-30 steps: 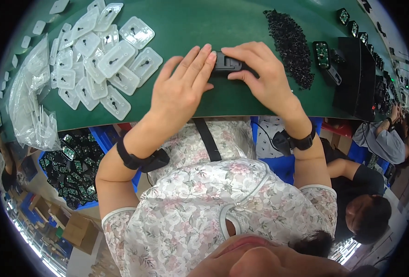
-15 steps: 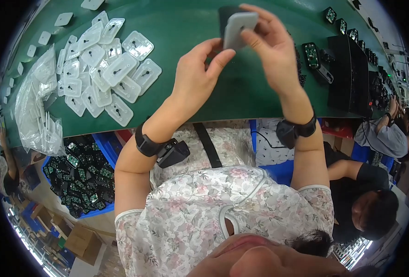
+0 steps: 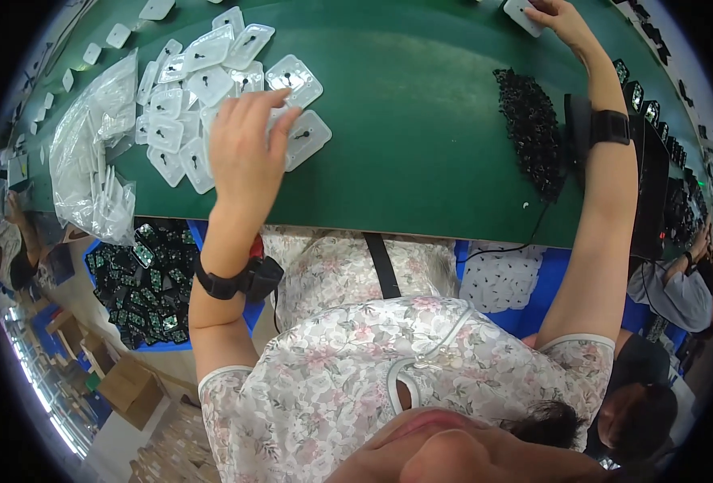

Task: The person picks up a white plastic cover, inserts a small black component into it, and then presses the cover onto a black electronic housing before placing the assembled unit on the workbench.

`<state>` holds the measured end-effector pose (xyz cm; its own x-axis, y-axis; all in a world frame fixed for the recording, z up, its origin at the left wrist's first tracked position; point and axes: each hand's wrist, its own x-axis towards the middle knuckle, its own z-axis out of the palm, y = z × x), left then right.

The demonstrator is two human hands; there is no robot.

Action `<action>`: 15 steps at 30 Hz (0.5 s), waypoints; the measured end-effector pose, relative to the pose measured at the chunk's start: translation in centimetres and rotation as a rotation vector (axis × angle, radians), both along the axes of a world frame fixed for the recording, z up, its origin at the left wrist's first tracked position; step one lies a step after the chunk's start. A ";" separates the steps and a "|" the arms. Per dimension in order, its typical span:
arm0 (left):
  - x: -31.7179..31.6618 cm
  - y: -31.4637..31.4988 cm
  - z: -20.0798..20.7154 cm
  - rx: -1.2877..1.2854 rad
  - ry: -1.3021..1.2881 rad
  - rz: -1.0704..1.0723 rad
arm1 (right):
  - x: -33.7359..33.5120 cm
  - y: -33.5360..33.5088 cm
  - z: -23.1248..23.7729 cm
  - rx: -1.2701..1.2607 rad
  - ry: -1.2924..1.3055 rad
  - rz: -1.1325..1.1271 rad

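My left hand [image 3: 248, 149] is over a pile of translucent white plastic covers [image 3: 294, 79], each with a small dark mark in the middle. Its fingers are stretched, with the thumb apart, and the covers just under the palm are hidden. At the far right of the table, my right hand [image 3: 564, 22] grips a rounded white cover [image 3: 524, 16] with a dark edge along one side. That piece is near the top rim of the picture, and I cannot tell whether it touches the table.
A clear plastic bag [image 3: 91, 177] lies left of the covers. Small black parts [image 3: 529, 133] are heaped right of centre, beside a black box [image 3: 650, 181]. Green circuit boards [image 3: 143, 294] fill a blue bin below the table's left edge. Other people sit at the right and far left.
My hands have parted from the dark-and-white piece they were both at. My right hand has carried it to the far right; my left has moved left over the covers.
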<state>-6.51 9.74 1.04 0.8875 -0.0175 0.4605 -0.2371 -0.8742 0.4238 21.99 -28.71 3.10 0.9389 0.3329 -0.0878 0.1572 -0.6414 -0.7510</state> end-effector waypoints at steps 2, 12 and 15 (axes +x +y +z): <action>0.7 0.5 0.5 0.149 0.045 0.107 | 0.9 -0.5 -0.2 -0.045 -0.010 0.017; 3.4 -2.3 -0.8 0.567 0.042 0.136 | -0.1 -4.3 -1.1 -0.036 -0.278 -0.249; 2.5 -2.1 -1.8 0.613 0.041 0.156 | -1.3 -1.7 1.0 0.088 -0.416 -0.240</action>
<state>-3.99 7.60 -0.77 0.9174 -0.1369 0.3736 -0.0820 -0.9838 -0.1592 20.74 -30.41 4.13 0.9394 0.0920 0.3303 0.3112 -0.6333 -0.7086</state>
